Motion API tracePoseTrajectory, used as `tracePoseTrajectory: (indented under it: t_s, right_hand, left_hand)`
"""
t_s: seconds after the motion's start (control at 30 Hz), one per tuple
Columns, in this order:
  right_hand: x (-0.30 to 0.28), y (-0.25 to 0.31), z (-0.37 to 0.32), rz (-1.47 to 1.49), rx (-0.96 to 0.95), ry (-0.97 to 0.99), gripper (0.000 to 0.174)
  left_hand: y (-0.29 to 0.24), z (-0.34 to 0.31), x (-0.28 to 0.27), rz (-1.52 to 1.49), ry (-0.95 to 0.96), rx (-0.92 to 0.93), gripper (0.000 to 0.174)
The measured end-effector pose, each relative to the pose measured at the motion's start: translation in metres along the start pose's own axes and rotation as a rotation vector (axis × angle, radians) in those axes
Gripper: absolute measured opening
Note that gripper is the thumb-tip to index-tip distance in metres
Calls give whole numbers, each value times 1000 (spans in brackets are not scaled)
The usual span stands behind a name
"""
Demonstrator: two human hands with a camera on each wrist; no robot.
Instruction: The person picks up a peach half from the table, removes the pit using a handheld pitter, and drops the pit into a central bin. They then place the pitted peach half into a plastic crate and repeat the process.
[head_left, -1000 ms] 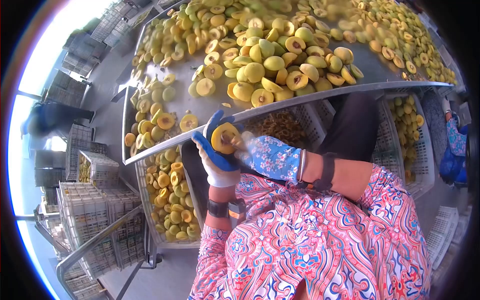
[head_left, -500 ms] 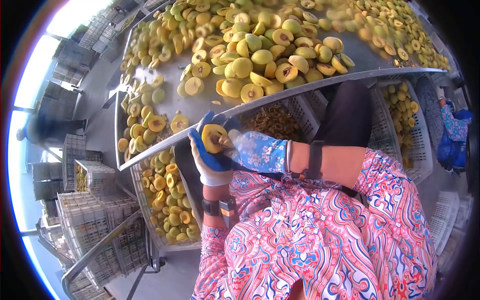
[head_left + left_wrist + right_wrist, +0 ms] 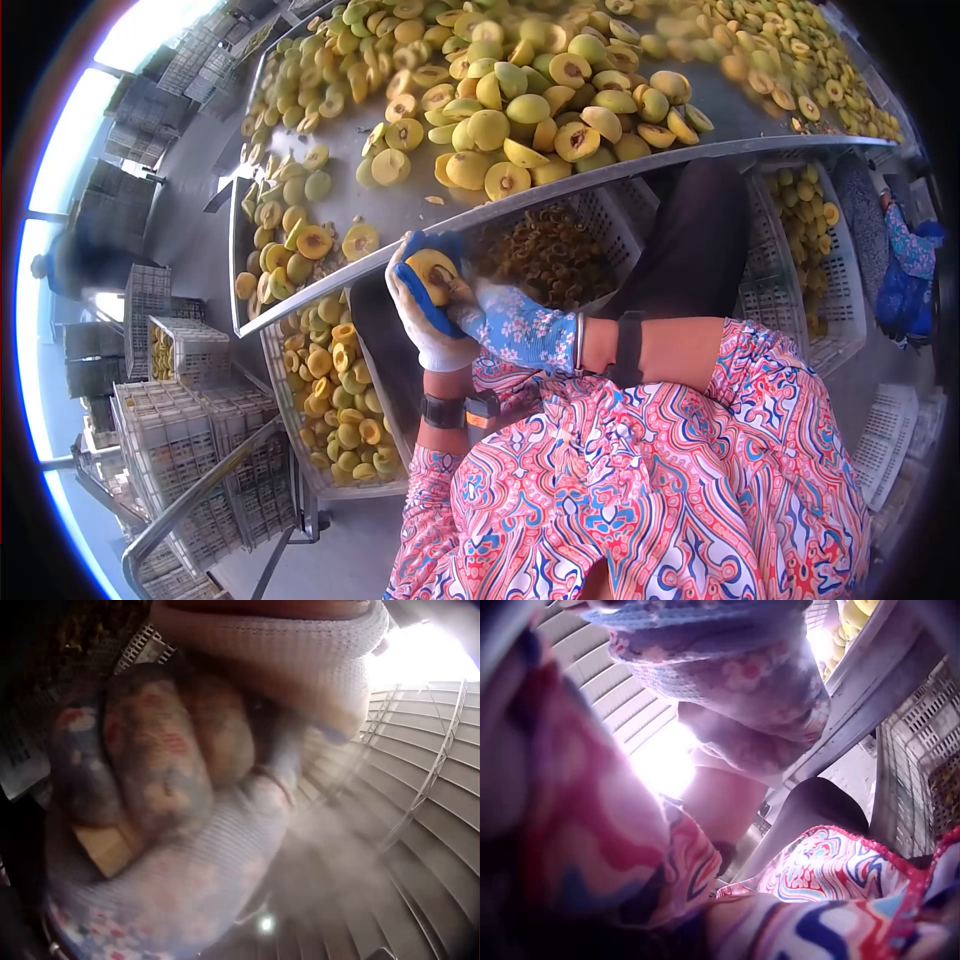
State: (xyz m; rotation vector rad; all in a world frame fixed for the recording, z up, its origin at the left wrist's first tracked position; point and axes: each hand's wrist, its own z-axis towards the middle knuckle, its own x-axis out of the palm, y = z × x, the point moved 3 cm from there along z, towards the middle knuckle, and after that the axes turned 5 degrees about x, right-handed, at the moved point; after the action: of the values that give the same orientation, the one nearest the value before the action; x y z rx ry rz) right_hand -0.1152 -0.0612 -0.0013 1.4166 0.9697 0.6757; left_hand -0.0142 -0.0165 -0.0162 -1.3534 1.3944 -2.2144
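Observation:
In the head view, my left hand (image 3: pixel 432 325), in a white and blue glove, holds a yellow peach half (image 3: pixel 428 272) with its cut face up. My right hand (image 3: pixel 505 318), in a blue floral glove, is close against it, fingertips at the brown pit hollow. The left wrist view shows the right fingers (image 3: pixel 154 761) curled round a tool's pale wooden handle (image 3: pixel 105 849); its working end is hidden. Both hands are just below the rim of a metal table (image 3: pixel 350 272) heaped with peach halves (image 3: pixel 490 130). The right wrist view shows mostly sleeve and glove.
Below the table, a crate (image 3: pixel 625 235) holds brown pits. Crates of peach halves stand at the left (image 3: pixel 340 400) and right (image 3: pixel 805 240). Stacked crates (image 3: pixel 200 440) and a metal rail (image 3: pixel 205 485) are farther left. Another person (image 3: pixel 910 265) is at the far right.
My left hand has turned, so more of the glove's white side shows and its fingers wrap closer about the peach half. The right hand stays at the pit. The head view has shifted slightly.

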Motion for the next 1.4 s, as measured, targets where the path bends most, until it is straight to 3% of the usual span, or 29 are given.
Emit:
tracePoseTrajectory:
  t_s: [0.03, 0.07, 0.17, 0.23, 0.3, 0.33, 0.43, 0.53, 0.63, 0.67, 0.77, 0.8, 0.9, 0.93, 1.0, 1.13, 1.23, 1.33, 1.4]
  right_hand:
    - [4, -1, 1, 105, 14, -8, 27]
    - [5, -3, 3, 76, 64, -4, 29]
    - [-7, 3, 6, -91, -251, -81, 28]
    - [-16, 4, 10, -212, -150, -11, 26]
    - [-18, 1, 10, -316, -37, 54, 24]
    - [-13, -13, 14, -326, -45, 60, 27]
    - [-7, -19, 19, -372, -36, 53, 28]
    - [5, -11, 11, -79, -88, 9, 31]
    - [15, -12, 18, 155, 10, 22, 34]
    - [10, -11, 15, 73, -29, 34, 35]
    - [-7, -6, 15, -184, -158, 5, 32]
    - [-9, -9, 18, -311, -82, 80, 32]
    - [-4, -19, 22, -322, -172, 46, 30]
    - [-6, -17, 22, -345, -150, 38, 30]
    - [-10, -13, 18, -391, -100, 17, 31]
    - [-6, -14, 15, -344, -277, -79, 27]
    - [-4, -14, 13, -334, -310, -104, 26]
    - [-5, -6, 4, -300, -265, -78, 28]
    - [-6, 0, 0, -321, -243, -56, 30]
  left_hand:
    - [0, -1, 0, 89, 0, 90, 56]
    - [2, 0, 2, -62, 8, 124, 58]
    - [-12, 8, 11, 89, 168, 149, 57]
    - [-19, 16, -6, 83, 338, -165, 54]
    - [-17, 16, -22, -289, 315, -463, 50]
    - [-15, 18, -28, -204, 302, -470, 45]
    - [-14, 12, -25, -109, 194, -347, 39]
    - [-14, 1, -7, 97, -81, -176, 33]
    - [-3, 3, -5, -13, -123, 92, 32]
    - [-4, 3, -4, 2, -26, 97, 36]
    - [-11, 15, -13, -93, 250, -135, 53]
    - [-15, 16, -19, -164, 250, -305, 57]
    - [-17, 19, -32, -102, 248, -463, 44]
    - [-13, 17, -31, -121, 102, -437, 41]
    - [-20, 9, -18, -89, 96, -304, 40]
    - [-15, 6, -17, 183, 50, -104, 41]
    - [-15, 5, -14, 200, 82, 12, 44]
    - [-16, 5, -9, 130, -24, -18, 44]
    - [-13, 5, -14, 145, 45, 50, 44]
